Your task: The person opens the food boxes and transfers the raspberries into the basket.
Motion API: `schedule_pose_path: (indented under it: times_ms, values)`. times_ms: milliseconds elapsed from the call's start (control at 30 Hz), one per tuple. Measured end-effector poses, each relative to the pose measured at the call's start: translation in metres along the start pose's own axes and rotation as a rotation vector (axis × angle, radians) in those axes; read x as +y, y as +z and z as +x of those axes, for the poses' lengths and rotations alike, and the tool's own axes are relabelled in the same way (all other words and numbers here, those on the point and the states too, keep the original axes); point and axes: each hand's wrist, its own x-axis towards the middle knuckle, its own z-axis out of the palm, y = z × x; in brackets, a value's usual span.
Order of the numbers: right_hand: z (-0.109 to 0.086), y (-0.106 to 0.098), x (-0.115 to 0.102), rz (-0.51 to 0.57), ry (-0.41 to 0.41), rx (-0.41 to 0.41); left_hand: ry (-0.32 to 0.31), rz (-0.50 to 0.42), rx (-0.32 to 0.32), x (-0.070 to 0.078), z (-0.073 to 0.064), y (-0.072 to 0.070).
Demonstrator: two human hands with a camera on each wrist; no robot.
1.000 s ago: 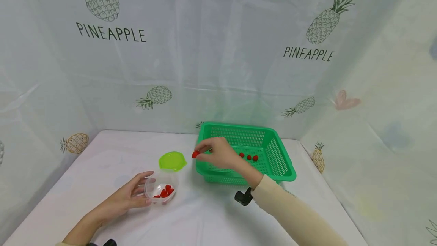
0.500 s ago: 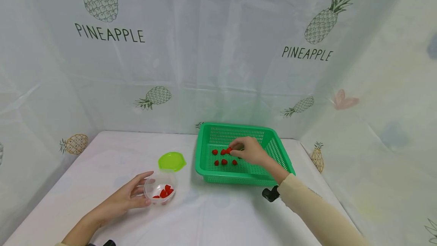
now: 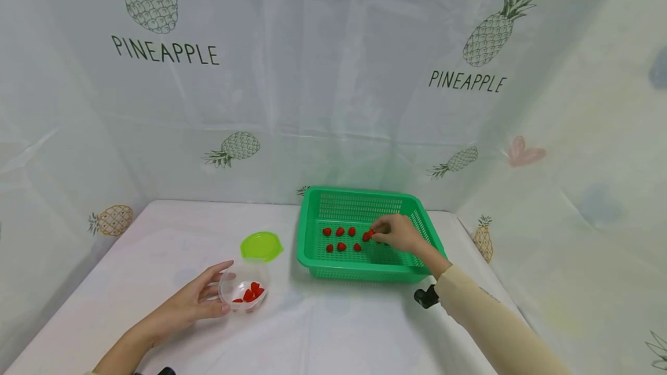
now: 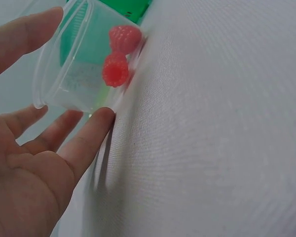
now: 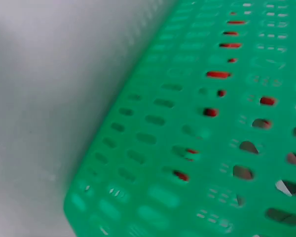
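My left hand [image 3: 190,300] holds a clear plastic tub [image 3: 227,287], its thumb and fingers spread round the side. Several red raspberries [image 4: 115,70] lie in the bottom of the tub, which stands on the white tablecloth. In the head view my right hand [image 3: 400,234] reaches into a green slotted basket [image 3: 359,271] and pinches a raspberry [image 3: 372,233] at its fingertips. Just beside that one is another raspberry [image 3: 366,236]. More raspberries [image 3: 341,246] lie in two loose rows on the basket floor. Only the basket's slotted wall, with red bits behind it, shows in the right wrist view.
A lime green lid [image 3: 261,246] lies flat behind the tub, left of the basket. The basket stands near the back of the table, with a pineapple-print curtain [image 3: 339,103] behind. White cloth [image 3: 307,328] covers the table.
My right hand has moved right, from over the basket's left rim to its right half, a raspberry at its fingertips. The left hand and tub stay put.
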Motion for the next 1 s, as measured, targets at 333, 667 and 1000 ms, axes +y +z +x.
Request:
schedule_pose_path:
  times_ms: [333,667,1000]
  values:
    - [0.0,0.007,0.013,-0.036,0.002,-0.019,0.018,-0.002,-0.002,-0.003,-0.001,0.0]
    - [0.002,0.013,0.019,-0.028,0.031,-0.051,0.023,0.0,0.002,-0.003,0.001,0.0]
    - [0.007,0.021,0.021,0.02,0.074,-0.083,0.025,0.006,0.0,-0.004,0.002,0.0]
